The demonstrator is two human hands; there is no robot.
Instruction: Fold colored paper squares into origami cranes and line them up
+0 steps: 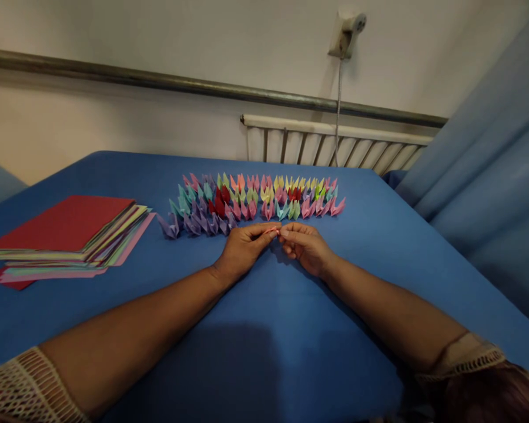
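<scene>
My left hand [245, 247] and my right hand [304, 247] meet at the middle of the blue table [264, 341], fingers pinched together on a small pink folded paper piece [275, 231]. Most of that piece is hidden by my fingertips. Just beyond my hands stand rows of small folded paper cranes [255, 200] in purple, teal, red, pink, yellow and green. My left hand's knuckles are close to the purple cranes in the nearest row.
A stack of coloured paper sheets [68, 235] with a red sheet on top lies at the left of the table. A radiator [335, 147], a wall rail and a hanging cord are behind the table. Blue fabric [489, 176] hangs at the right.
</scene>
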